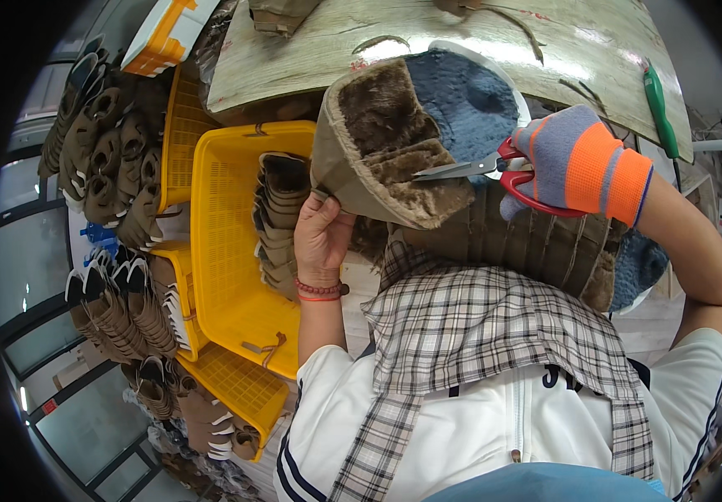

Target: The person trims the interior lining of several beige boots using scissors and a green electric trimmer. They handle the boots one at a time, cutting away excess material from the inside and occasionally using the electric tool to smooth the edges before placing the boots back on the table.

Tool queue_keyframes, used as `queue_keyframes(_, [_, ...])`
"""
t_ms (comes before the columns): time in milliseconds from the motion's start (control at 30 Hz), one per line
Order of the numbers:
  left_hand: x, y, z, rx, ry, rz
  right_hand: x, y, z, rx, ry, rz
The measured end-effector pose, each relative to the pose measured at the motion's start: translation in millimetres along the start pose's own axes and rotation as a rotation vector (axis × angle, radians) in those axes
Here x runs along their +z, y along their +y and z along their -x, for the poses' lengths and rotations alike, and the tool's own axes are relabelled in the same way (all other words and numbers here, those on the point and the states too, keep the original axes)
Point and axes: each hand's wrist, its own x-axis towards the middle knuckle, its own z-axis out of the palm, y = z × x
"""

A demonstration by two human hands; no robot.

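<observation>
My left hand, bare and with a red beaded bracelet at the wrist, grips the lower left edge of a brown shoe upper. The upper is spread with its inside facing up, showing brown fur and blue fleece lining. In an orange and grey glove, my right hand is closed around red-handled scissors. Their blades point left and lie over the fur near the upper's lower edge. Whether they touch the fur, I cannot tell. Beneath, a row of similar brown uppers stretches across my lap.
A wood-patterned table lies ahead, with a green-handled tool at its right edge and brown scraps on top. To my left stands a yellow crate holding stacked uppers. More shoe pieces pile up beyond it.
</observation>
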Motion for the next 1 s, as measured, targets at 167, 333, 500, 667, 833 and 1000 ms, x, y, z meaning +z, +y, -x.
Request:
queue_keyframes(167, [0.0,-0.8,-2.5,-0.006,-0.023,-0.019,2.6,1.4,-0.4,-0.004,0.050,0.008])
queue_keyframes(333, [0.0,-2.7,-0.1,0.006,-0.023,0.005,23.9,22.6,2.5,-0.100,0.405,-0.014])
queue_keyframes(500, [0.1,-1.7,-2.4,-0.006,-0.018,0.022,27.4,42.0,-1.2,0.008,0.688,0.084])
queue_keyframes(667, [0.7,-4.3,-3.1,-0.011,-0.007,0.061,24.6,44.3,-1.9,-0.057,0.721,0.192])
queue_keyframes(833, [2.9,-4.5,-5.8,-0.024,-0.036,0.082,28.3,47.8,-15.9,-0.070,0.868,0.351])
queue_keyframes(1000, [4.8,-3.6,-3.8,-0.033,-0.051,0.091,24.7,48.9,-23.9,-0.088,0.865,0.386])
